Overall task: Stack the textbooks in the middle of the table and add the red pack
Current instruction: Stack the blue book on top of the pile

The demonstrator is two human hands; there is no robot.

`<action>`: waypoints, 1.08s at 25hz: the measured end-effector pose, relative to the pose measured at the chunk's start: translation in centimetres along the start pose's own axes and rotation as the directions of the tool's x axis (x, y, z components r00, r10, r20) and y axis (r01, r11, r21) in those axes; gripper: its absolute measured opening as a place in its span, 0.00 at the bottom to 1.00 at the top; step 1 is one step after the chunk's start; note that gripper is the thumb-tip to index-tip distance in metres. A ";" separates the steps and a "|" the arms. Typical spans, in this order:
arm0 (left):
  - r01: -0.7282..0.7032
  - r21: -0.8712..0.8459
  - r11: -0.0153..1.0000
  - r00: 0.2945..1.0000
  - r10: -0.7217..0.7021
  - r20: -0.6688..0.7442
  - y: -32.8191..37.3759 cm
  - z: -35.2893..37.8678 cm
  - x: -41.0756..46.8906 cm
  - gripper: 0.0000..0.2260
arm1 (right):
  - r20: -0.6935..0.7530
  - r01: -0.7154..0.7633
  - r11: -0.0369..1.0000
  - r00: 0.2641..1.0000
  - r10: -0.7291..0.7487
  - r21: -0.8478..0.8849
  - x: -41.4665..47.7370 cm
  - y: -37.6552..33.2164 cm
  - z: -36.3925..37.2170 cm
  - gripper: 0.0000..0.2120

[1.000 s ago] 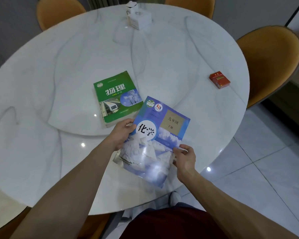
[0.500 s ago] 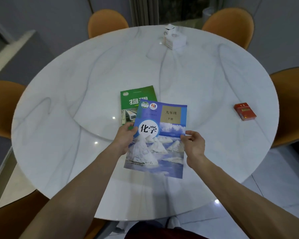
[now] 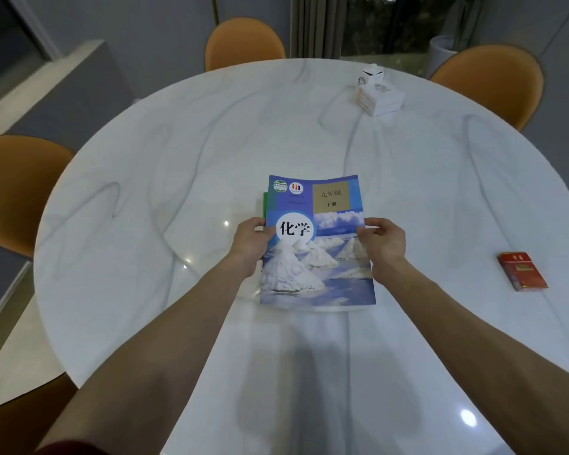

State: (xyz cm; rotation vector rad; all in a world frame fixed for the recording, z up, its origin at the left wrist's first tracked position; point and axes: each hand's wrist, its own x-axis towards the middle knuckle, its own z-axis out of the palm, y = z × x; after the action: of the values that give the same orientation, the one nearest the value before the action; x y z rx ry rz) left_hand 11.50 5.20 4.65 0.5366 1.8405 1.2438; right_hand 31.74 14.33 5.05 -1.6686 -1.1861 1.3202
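The blue textbook (image 3: 316, 244) with white mounds on its cover lies squarely over the green textbook (image 3: 265, 205), of which only a thin strip shows at the upper left. My left hand (image 3: 248, 244) grips the blue book's left edge and my right hand (image 3: 380, 243) grips its right edge. Both books are near the middle of the round white marble table (image 3: 211, 142). The red pack (image 3: 521, 270) lies flat at the table's right side, well apart from both hands.
A white box (image 3: 378, 91) with a small white object on top stands at the far right of the table. Orange chairs (image 3: 243, 44) ring the table at the back, left and right. A tiled floor shows at lower left.
Both hands have carried the blue textbook forward and turned it straight, so it now covers the green textbook almost fully. The view has shifted, showing more of the table.
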 end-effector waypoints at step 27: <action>-0.046 0.646 0.762 0.988 0.129 -0.082 -2.9 1.8 9.5 0.11 | 0.090 0.081 0.928 0.995 -0.052 -0.363 8.7 1.9 6.5 0.11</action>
State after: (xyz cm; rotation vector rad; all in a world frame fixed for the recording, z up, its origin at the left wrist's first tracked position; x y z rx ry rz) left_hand 7.90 11.85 -1.99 0.9429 2.3726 0.6697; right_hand 26.44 21.70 -1.16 -1.8258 -1.6009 1.1832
